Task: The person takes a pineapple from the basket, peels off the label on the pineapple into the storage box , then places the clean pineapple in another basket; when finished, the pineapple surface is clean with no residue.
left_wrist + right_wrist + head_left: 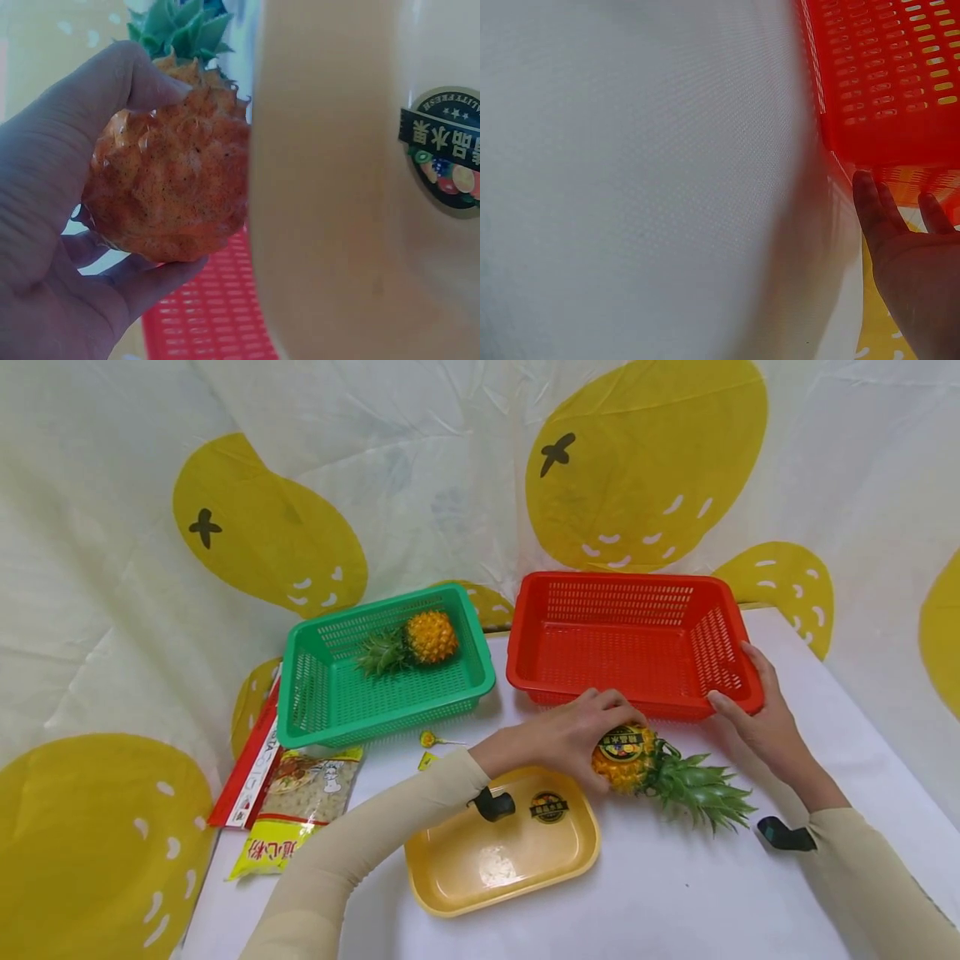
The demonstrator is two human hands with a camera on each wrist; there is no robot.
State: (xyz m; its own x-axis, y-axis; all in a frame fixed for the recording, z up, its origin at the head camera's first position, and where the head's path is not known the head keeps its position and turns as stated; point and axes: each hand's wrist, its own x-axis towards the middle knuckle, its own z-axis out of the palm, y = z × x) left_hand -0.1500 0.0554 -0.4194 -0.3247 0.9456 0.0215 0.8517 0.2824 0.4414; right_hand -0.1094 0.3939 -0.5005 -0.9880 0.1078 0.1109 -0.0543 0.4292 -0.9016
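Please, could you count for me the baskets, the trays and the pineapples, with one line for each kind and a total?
Baskets: 2 (the green basket and the red basket)
Trays: 1 (the yellow tray)
Pineapples: 2 (one pineapple in the green basket, another pineapple in the left hand)
Total: 5

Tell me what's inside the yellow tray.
In the yellow tray, a dark label with pictured fruit shows; the other visible floor is bare. The left sleeve and black wrist piece cover its far left part; anything beneath them cannot be seen.
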